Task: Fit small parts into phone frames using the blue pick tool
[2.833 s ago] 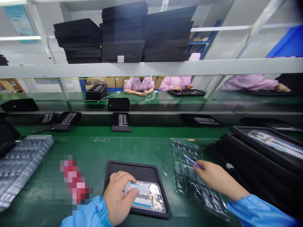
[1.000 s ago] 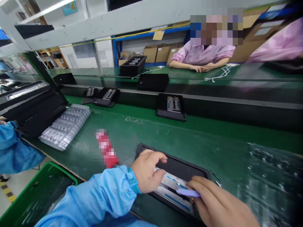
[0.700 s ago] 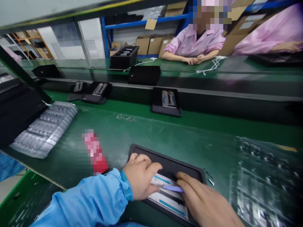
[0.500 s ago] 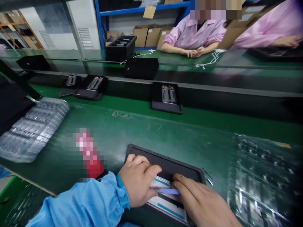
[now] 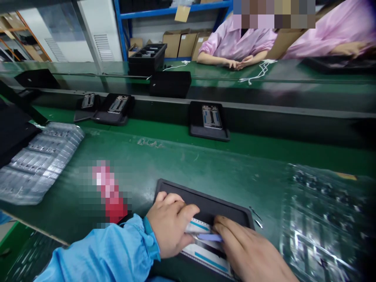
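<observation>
Item: left hand [image 5: 169,227], blue sleeve, fingers curled firmly over the near edge of a phone frame [image 5: 205,254], which has blue-striped film on its face and lies flat in a black rimmed tray [image 5: 202,199] on the green bench mat [image 5: 188,164]. Item: right hand [image 5: 246,250], closed around a lilac plastic pry tool [image 5: 210,237], the tool's tip lying on the phone frame. Just beside the tray's right corner: two small metal pieces [image 5: 257,219]. To the right: a clear plastic blister tray [image 5: 320,223], with moulded pockets, contents hard to tell. To the left: a stack of clear blister trays [image 5: 38,164], holding rows of small metallic parts, and a pixelated red-and-pink object [image 5: 108,192], too blurred to identify. On the black conveyor beyond: a black tray [image 5: 208,119] holding one phone frame, and a second black tray [image 5: 114,109] holding another. Across the line: a co-worker in a pink smock [image 5: 237,43], hands together on the bench, near a white cable [image 5: 260,70]. Behind them: a black compartmented tray [image 5: 147,58] and cardboard boxes [image 5: 179,44] on a blue shelf.
</observation>
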`<state>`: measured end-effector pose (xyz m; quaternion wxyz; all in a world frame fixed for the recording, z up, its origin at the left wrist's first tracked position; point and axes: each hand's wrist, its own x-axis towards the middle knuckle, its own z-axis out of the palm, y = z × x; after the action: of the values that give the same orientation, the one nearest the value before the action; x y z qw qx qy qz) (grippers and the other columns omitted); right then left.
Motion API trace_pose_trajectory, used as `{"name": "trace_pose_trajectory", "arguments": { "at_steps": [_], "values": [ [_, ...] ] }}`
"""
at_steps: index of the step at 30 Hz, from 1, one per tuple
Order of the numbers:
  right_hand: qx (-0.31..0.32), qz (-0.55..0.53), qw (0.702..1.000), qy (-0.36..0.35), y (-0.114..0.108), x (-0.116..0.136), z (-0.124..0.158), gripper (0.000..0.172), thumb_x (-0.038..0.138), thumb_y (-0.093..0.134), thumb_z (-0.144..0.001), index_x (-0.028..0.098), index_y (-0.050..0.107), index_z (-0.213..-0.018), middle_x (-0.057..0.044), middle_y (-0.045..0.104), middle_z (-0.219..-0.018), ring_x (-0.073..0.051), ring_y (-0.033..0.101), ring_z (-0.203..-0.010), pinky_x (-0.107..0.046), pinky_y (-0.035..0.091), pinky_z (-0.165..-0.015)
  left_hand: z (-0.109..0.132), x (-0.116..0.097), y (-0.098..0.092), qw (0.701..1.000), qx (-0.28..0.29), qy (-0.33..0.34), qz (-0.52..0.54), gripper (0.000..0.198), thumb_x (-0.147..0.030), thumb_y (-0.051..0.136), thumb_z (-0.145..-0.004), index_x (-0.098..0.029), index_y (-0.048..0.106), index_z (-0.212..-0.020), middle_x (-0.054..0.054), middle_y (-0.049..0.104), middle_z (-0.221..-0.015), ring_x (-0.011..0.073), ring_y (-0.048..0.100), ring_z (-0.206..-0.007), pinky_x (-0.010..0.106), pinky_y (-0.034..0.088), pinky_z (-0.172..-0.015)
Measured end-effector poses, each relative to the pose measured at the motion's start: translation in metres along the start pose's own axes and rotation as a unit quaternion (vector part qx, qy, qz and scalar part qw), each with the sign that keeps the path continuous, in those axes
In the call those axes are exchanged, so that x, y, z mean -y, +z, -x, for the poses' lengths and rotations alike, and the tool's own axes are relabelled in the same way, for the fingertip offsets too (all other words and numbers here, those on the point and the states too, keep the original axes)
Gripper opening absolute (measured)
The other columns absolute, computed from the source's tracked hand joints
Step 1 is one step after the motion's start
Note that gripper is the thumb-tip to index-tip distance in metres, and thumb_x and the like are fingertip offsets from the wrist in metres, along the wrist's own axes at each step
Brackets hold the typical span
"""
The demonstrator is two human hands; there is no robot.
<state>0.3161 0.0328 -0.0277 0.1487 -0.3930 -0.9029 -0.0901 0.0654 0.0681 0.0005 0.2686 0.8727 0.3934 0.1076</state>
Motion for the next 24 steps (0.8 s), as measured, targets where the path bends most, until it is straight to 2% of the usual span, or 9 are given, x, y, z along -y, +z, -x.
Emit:
{"name": "trace_pose_trajectory", "arguments": {
  "at_steps": [3,6,10,12,17,24],
  "values": [
    [0.018,-0.037,0.998,0.036,0.001,-0.001,-0.001,0.027,0.015,0.039,-0.096,0.016,0.065,-0.105,-0.011,0.073,-0.104,-0.019,0.07,-0.082,-0.031,0.054,-0.073,0.0,0.0,0.0,1.0,0.001,0.003,-0.004,0.061,-0.037,0.074,-0.086,-0.021,0.046,-0.137,0.012,0.069,-0.12,0.032,0.054,-0.12,0.05,0.035,-0.1],
    [0.066,-0.112,0.988,0.088,0.001,-0.008,-0.007,0.025,0.023,0.04,-0.099,0.019,0.064,-0.104,-0.008,0.072,-0.103,-0.017,0.071,-0.083,-0.027,0.055,-0.071,0.0,0.002,0.002,1.0,-0.003,0.004,-0.009,0.061,-0.038,0.075,-0.085,-0.021,0.046,-0.136,0.012,0.069,-0.12,0.0326,0.054,-0.121,0.05,0.035,-0.1],
    [0.15,-0.224,0.954,0.129,-0.001,-0.021,-0.018,0.024,0.031,0.044,-0.101,0.024,0.066,-0.097,-0.004,0.072,-0.101,-0.016,0.07,-0.089,-0.026,0.056,-0.078,-0.001,0.004,0.004,1.0,-0.007,0.01,-0.018,0.064,-0.038,0.076,-0.084,-0.02,0.046,-0.137,0.012,0.069,-0.12,0.033,0.054,-0.121,0.05,0.034,-0.101],
    [0.164,-0.254,0.944,0.13,-0.003,-0.025,-0.021,0.025,0.031,0.044,-0.101,0.024,0.067,-0.097,-0.004,0.072,-0.101,-0.017,0.069,-0.091,-0.028,0.056,-0.08,0.0,0.004,0.004,1.0,-0.01,0.011,-0.017,0.065,-0.038,0.077,-0.083,-0.019,0.046,-0.137,0.012,0.069,-0.119,0.0325,0.054,-0.12,0.05,0.034,-0.101],
    [0.158,-0.255,0.945,0.13,-0.006,-0.024,-0.019,0.024,0.031,0.045,-0.101,0.022,0.067,-0.102,-0.007,0.071,-0.107,-0.018,0.068,-0.095,-0.031,0.055,-0.084,0.002,0.003,0.0,1.0,-0.012,0.016,-0.015,0.067,-0.036,0.078,-0.083,-0.017,0.046,-0.138,0.011,0.07,-0.118,0.0314,0.055,-0.12,0.048,0.035,-0.102],
    [0.19,-0.235,0.941,0.152,-0.01,-0.018,-0.029,0.024,0.026,0.044,-0.097,0.02,0.067,-0.095,-0.007,0.07,-0.098,-0.019,0.067,-0.089,-0.033,0.053,-0.082,0.001,0.006,0.006,0.999,-0.025,0.014,-0.025,0.067,-0.037,0.078,-0.082,-0.018,0.045,-0.137,0.011,0.07,-0.117,0.0315,0.055,-0.118,0.048,0.036,-0.099]
  ]
}}
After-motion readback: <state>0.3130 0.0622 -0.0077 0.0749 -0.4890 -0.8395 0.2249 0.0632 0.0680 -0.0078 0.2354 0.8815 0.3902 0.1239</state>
